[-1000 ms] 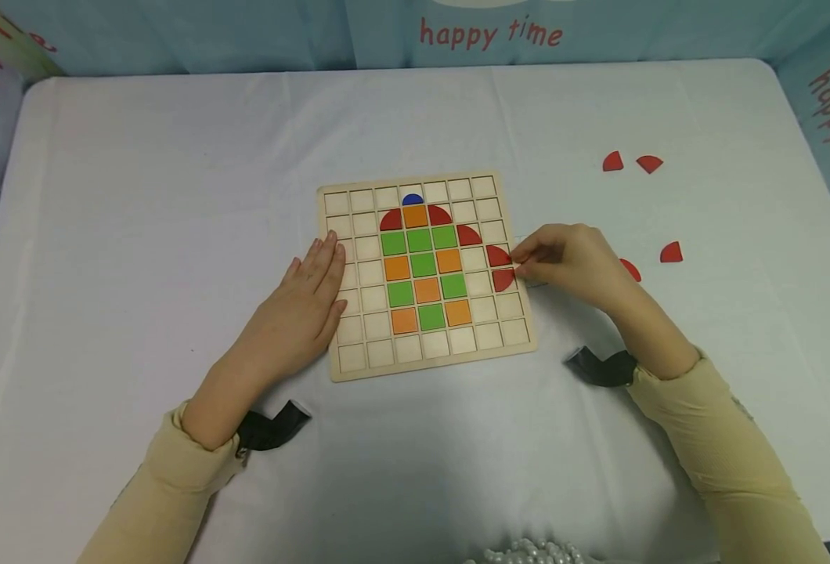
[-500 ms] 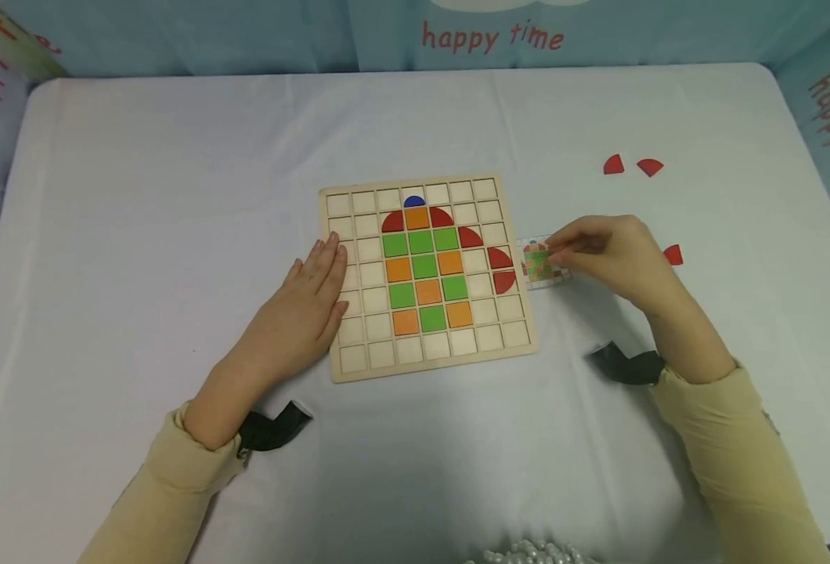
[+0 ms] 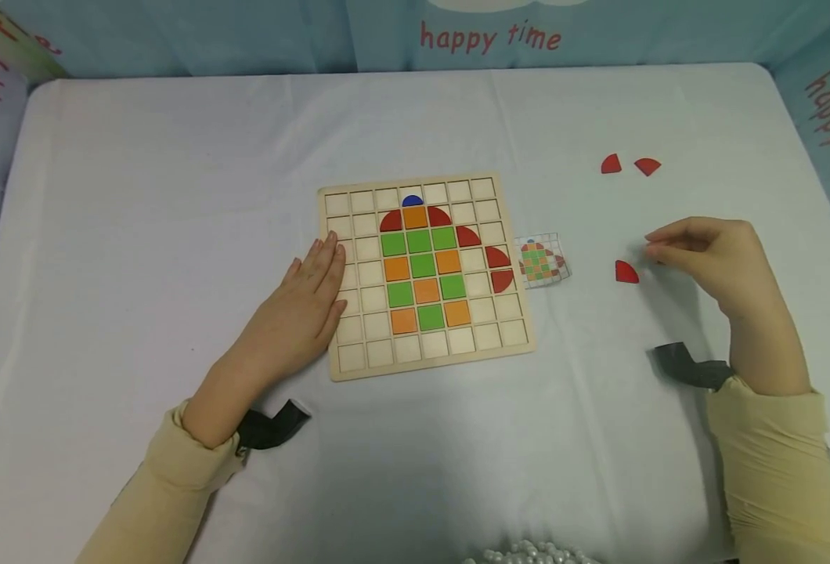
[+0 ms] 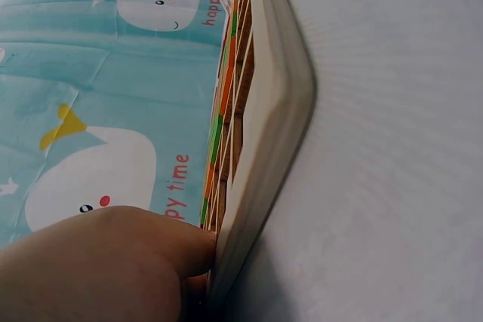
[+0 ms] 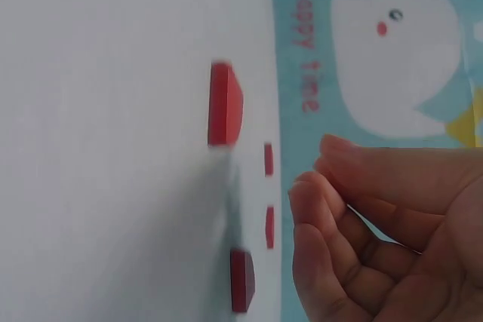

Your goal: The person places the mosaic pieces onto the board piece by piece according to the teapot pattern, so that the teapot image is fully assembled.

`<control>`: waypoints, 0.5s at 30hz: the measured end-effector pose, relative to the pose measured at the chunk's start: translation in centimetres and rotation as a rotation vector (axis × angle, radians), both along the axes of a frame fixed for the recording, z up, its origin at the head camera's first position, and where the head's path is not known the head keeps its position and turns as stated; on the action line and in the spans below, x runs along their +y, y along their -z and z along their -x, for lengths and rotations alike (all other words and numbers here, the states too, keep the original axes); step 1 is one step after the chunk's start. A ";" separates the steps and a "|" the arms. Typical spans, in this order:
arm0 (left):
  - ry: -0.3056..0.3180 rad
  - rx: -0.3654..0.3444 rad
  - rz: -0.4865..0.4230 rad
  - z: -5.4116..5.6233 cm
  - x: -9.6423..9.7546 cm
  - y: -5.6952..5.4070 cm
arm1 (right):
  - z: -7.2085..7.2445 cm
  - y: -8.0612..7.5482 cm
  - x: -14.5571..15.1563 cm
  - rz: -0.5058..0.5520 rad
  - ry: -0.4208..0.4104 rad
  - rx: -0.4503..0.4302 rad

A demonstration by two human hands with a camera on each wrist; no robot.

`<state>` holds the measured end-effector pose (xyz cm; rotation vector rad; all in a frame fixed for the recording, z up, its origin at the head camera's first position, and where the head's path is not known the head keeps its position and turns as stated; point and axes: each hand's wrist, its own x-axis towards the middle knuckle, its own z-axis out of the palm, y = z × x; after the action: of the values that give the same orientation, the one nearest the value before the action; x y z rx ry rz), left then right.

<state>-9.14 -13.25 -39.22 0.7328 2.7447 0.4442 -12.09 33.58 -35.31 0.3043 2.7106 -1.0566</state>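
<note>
A square wooden grid board (image 3: pixel 429 364) holds orange and green tiles, red quarter-circles and a blue half-circle in its cells. My left hand (image 3: pixel 302 313) lies flat along its left edge, fingers straight; the left wrist view shows the thumb (image 4: pixel 189 250) over the rim. To the right of the board, my right hand (image 3: pixel 721 262) hovers above the table, thumb and fingers bent toward each other with nothing between them. A loose red quarter-circle piece (image 3: pixel 626 272) lies just left of its fingertips. A second red piece (image 5: pixel 241 280) shows lower down in the right wrist view, hidden from the head view.
A small pattern card (image 3: pixel 542 260) lies against the board's right edge. Two more red pieces, one a quarter-circle (image 3: pixel 611 164) and one beside it (image 3: pixel 647 166), lie farther back. Printed blue cloth (image 3: pixel 246 35) rises behind the white-covered table (image 3: pixel 175 157).
My right hand has moved right, from the board's right edge across the card to the loose red pieces, uncovering the card and one red piece. My left hand stays on the board.
</note>
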 end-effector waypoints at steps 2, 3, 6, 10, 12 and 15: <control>0.001 -0.001 -0.001 0.0 0.0 0.0 | 0.0 0.1 0.8 0.000 0.019 -0.013; 0.001 -0.002 0.000 0.0 0.0 0.0 | 0.0 0.2 1.1 0.002 0.028 -0.020; 0.000 -0.004 0.003 0.0 0.0 0.1 | 0.1 0.3 2.0 -0.006 0.060 -0.039; 0.001 -0.002 0.004 0.0 0.0 0.1 | 0.2 0.6 3.0 -0.083 0.094 -0.068; 0.002 0.001 0.000 0.0 0.0 0.1 | 0.2 0.8 3.5 -0.113 0.101 -0.079; 0.003 0.004 -0.003 0.0 -0.1 0.1 | 0.3 1.3 3.9 -0.114 0.094 -0.089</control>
<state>-9.11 -13.32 -39.30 0.7390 2.7467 0.4462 -12.39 37.52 -36.58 0.4898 2.7044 -0.8903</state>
